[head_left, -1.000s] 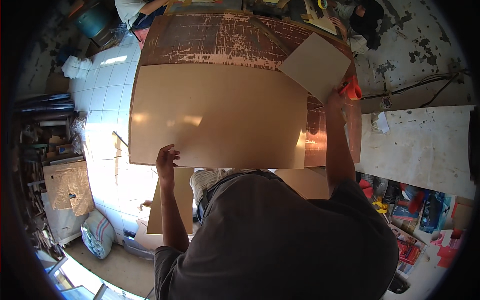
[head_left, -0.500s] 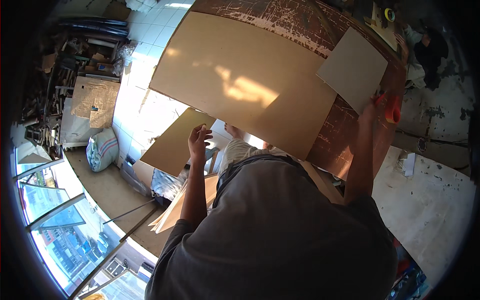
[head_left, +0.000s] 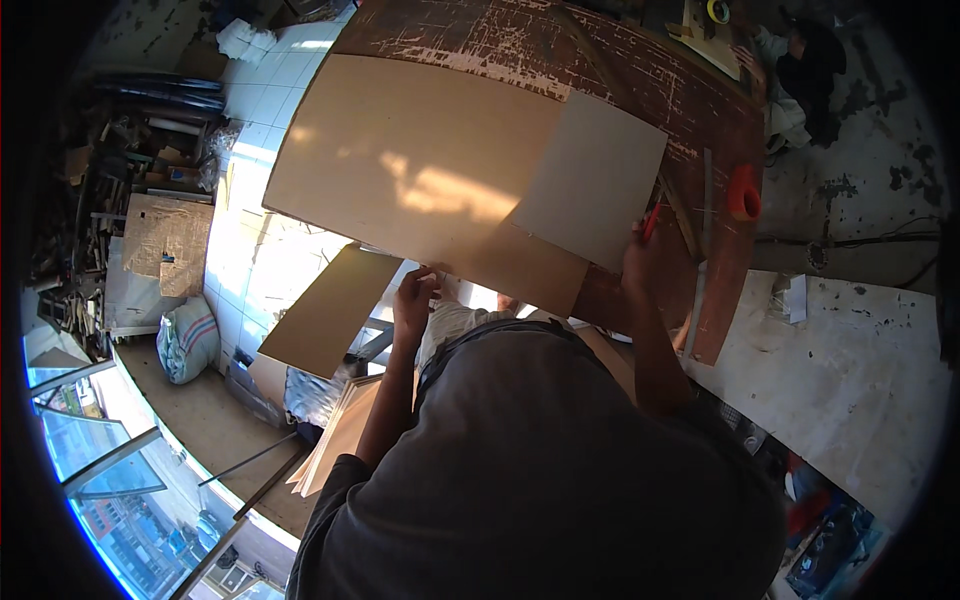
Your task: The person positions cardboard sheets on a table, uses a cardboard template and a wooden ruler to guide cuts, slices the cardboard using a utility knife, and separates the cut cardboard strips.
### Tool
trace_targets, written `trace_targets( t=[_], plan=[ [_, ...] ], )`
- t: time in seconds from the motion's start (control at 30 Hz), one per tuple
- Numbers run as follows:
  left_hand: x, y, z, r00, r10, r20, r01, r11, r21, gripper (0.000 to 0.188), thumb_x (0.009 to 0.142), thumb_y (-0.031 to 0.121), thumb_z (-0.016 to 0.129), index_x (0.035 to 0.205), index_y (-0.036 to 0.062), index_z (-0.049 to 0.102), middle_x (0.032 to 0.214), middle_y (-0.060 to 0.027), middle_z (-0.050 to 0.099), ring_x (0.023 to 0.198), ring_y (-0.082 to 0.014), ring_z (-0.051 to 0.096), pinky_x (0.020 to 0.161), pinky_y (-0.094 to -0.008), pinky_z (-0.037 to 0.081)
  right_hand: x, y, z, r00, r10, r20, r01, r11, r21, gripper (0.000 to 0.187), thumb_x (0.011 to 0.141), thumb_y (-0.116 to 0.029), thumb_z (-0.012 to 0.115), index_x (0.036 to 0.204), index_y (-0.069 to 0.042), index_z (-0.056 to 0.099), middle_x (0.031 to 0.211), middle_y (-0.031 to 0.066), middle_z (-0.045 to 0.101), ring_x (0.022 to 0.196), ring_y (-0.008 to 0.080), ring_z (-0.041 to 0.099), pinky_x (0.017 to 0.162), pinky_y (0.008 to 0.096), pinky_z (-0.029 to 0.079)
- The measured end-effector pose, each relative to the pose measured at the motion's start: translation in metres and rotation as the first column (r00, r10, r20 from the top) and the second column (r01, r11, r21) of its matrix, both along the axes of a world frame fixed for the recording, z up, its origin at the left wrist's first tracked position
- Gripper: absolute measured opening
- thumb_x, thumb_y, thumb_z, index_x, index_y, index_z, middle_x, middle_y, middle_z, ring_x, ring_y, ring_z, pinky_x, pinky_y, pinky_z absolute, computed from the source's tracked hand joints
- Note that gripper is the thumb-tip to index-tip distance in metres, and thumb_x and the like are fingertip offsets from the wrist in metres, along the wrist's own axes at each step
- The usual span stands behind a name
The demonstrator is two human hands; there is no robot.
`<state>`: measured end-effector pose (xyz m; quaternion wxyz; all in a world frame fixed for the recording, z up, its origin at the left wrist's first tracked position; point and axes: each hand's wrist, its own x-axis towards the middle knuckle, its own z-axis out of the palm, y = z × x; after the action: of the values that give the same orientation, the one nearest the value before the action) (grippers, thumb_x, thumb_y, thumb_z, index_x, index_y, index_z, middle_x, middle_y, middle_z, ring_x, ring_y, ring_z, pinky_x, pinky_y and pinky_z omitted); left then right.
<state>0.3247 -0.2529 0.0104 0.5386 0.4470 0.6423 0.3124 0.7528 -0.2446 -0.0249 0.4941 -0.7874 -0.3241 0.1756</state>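
Note:
A large tan board [head_left: 340, 110] lies on the scratched brown table [head_left: 440, 30]. Across its right part rests a smaller grey board [head_left: 595, 180], overhanging the right end. My right hand [head_left: 640, 262] is at the grey board's right edge, closed around a slim red tool [head_left: 651, 222] whose kind I cannot make out. By the near edge of the tan board, my left hand [head_left: 413, 296] has its fingers curled into a pinch. Whatever may be between those fingertips is too small to tell.
Right of my right hand are a metal ruler [head_left: 703, 240] and a red tape roll [head_left: 743, 193]. A wooden strip [head_left: 680, 215] lies on the table. At the far right, a person [head_left: 805, 70] works beside yellow tape [head_left: 718, 11]. Another tan sheet [head_left: 325, 310] stands lower left.
The grey board has slid left and turned onto the tan board, with my right hand moving along. The metal ruler now shows. My left hand has come closer to the tan board's edge.

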Motion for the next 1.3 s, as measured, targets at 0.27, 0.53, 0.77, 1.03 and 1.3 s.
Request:
trace_targets(
  t=[0.27,0.53,0.77,1.03,1.3],
  plan=[
    [0.054,0.025,-0.001,0.885,-0.207,-0.417,0.407,0.779,0.477,0.037,0.093,0.013,0.066,0.128,0.0032,0.061,0.104,-0.0144,0.068,0.087,-0.0234,0.068,0.070,-0.0370,0.056,-0.031,-0.009,0.024,0.958,0.171,0.232,-0.123,0.971,-0.205,0.035,0.099,-0.033,0.059,0.117,-0.003,0.060,0.091,0.0202,0.066,0.086,0.0382,0.066,0.077,0.0447,0.050],
    [0.079,0.048,-0.012,0.762,-0.188,-0.620,0.523,0.743,0.418,0.072,0.080,0.011,0.077,0.146,0.0142,0.049,0.123,-0.0153,0.049,0.111,-0.0359,0.050,0.096,-0.0469,0.044,-0.054,-0.016,0.023,0.944,0.310,0.116,-0.269,0.922,-0.278,0.028,0.101,-0.025,0.058,0.116,-0.002,0.061,0.086,0.0232,0.064,0.081,0.0424,0.064,0.071,0.0465,0.050],
    [0.078,0.054,-0.023,0.804,-0.229,-0.549,0.506,0.748,0.429,0.078,0.078,0.020,0.081,0.149,0.0209,0.047,0.122,-0.0148,0.049,0.114,-0.0329,0.050,0.100,-0.0492,0.041,-0.064,-0.018,0.043,0.952,0.279,0.124,-0.249,0.945,-0.214,0.031,0.099,-0.020,0.059,0.124,-0.002,0.060,0.099,0.0279,0.066,0.094,0.0466,0.064,0.077,0.0475,0.051],
    [0.095,0.054,-0.011,0.736,-0.229,-0.638,0.476,0.844,0.246,0.073,0.081,0.031,0.079,0.148,0.0309,0.049,0.126,-0.0122,0.043,0.118,-0.0342,0.043,0.104,-0.0506,0.034,-0.058,-0.016,0.037,0.956,0.264,0.124,-0.233,0.947,-0.220,0.033,0.099,-0.019,0.060,0.128,-0.003,0.060,0.097,0.0278,0.066,0.094,0.0467,0.064,0.078,0.0458,0.051],
    [0.099,0.058,-0.014,0.696,-0.214,-0.685,0.468,0.859,0.206,0.076,0.081,0.030,0.080,0.149,0.0319,0.047,0.126,-0.0102,0.045,0.117,-0.0335,0.044,0.104,-0.0501,0.035,-0.049,-0.017,0.024,0.954,0.280,0.109,-0.261,0.952,-0.162,0.034,0.097,-0.021,0.065,0.127,-0.005,0.063,0.081,0.0166,0.064,0.069,0.0240,0.064,0.068,0.0378,0.052]
  ],
)
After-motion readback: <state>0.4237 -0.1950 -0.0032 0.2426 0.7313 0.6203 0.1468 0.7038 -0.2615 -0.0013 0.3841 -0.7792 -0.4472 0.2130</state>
